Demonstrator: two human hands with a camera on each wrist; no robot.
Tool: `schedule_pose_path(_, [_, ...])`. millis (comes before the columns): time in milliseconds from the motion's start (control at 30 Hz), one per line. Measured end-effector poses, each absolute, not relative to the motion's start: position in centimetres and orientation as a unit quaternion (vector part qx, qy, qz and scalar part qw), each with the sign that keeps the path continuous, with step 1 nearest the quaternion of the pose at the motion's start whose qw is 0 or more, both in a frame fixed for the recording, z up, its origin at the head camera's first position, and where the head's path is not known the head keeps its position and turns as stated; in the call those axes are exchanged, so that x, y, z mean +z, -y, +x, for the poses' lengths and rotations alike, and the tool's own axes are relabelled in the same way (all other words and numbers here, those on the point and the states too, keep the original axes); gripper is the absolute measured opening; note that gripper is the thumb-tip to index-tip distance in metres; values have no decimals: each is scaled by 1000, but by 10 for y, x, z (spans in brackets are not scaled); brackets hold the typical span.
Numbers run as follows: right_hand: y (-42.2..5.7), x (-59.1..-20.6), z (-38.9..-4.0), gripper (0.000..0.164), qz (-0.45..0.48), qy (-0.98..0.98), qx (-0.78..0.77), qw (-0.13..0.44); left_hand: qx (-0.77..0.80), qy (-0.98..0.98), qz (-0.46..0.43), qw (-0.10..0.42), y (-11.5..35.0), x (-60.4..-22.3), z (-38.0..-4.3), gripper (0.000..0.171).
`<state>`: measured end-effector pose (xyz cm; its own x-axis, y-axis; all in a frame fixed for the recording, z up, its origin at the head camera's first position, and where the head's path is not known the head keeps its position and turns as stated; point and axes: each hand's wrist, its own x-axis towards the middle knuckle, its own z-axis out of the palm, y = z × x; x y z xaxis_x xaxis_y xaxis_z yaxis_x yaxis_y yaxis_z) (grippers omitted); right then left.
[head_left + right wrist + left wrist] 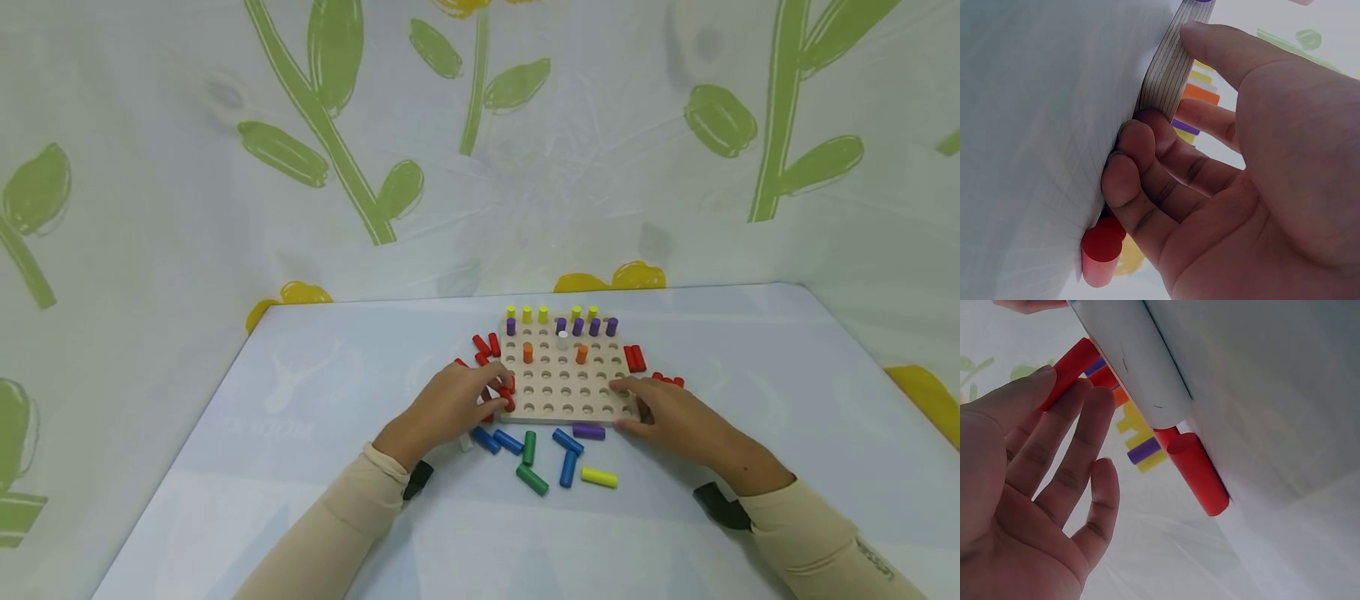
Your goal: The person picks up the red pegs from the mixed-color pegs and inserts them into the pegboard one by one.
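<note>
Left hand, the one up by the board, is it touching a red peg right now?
Touching. The left wrist view shows it: the left hand pinches a red peg with thumb and fingers.

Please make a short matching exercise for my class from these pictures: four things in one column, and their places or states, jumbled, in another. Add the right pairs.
Column one
1. Left hand
2. Right hand
3. Orange pegs
4. Green pegs

Column two
A. Standing in holes of the wooden board
B. Pinching a red peg
C. Lying on the table, in front of the board
D. Touching the board at its near right corner

Right pairs: 1-B, 2-D, 3-A, 4-C
</note>
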<state>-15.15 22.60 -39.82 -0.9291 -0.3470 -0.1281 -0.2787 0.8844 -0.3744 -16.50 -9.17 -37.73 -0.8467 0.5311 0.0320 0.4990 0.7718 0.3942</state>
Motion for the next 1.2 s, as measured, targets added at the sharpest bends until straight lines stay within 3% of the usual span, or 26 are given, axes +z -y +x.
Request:
schedule_pose_path(400, [-223, -397, -151, 63, -155, -966, -180, 103, 191, -942, 268, 62, 90, -378, -166, 27])
schedule_pose_path(1200, [-224, -399, -153, 64, -155, -966, -178, 100, 183, -940, 282, 57, 89, -381, -165, 25])
